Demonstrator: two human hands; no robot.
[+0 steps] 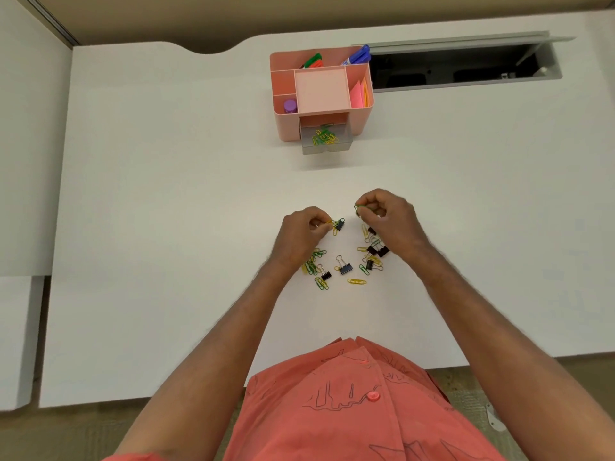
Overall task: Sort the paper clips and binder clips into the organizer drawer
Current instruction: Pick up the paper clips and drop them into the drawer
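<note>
Green and yellow paper clips (pixel 314 262) and black binder clips (pixel 344 268) lie scattered on the white desk (pixel 166 194) between my hands. My left hand (pixel 301 232) pinches yellow paper clips, and a black binder clip (pixel 339 224) sits right at its fingertips. My right hand (pixel 387 216) is lifted a little and pinches a green paper clip (pixel 358 209). At the back stands the pink organizer (pixel 288 128) with its clear drawer (pixel 309 149) pulled open; several green and yellow paper clips (pixel 324 136) lie in it.
The organizer's top compartments hold markers (pixel 357 56), a purple cap (pixel 290 106) and pink sticky notes (pixel 357 94). An open cable slot (pixel 459 68) runs along the desk's back right. Another white surface (pixel 30 144) adjoins on the left.
</note>
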